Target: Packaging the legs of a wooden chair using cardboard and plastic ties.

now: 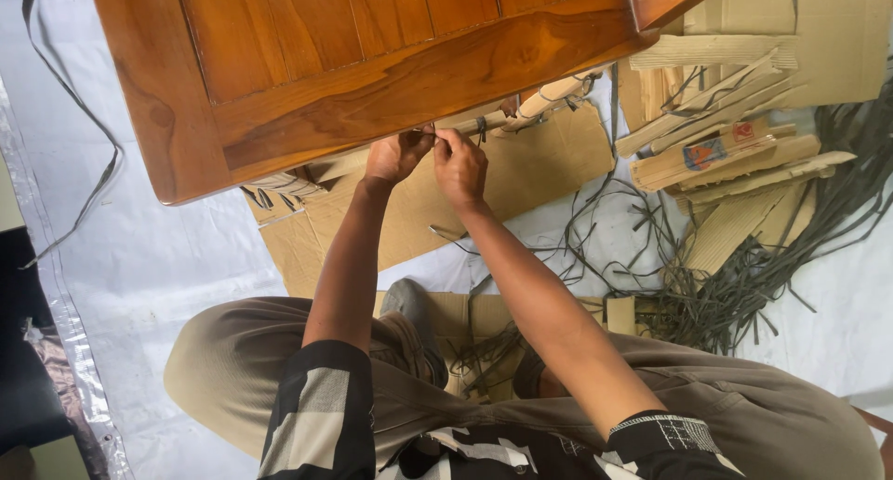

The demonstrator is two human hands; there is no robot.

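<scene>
The fingers of both hands are closed in a pinch on a thin dark strap, just under the lower edge of a brown wooden panel. The left hand and the right hand touch each other at the fingertips, and the strap goes between them. How tightly they hold it is hard to tell, because the strap is very thin there.

The strap lies against rolled cardboard pieces that sit along the panel's edge, partly hidden under the wood. Below the hands a flat cardboard sheet lies on a white plastic sheet that covers the floor.

To the right there is a stack of folded cardboard strips, and beside it a loose heap of dark straps, many of them tangled. One more long strap lies alone on the left of the panel.

The person sits with knees bent, in grey-brown trousers and a black and white shirt.
</scene>
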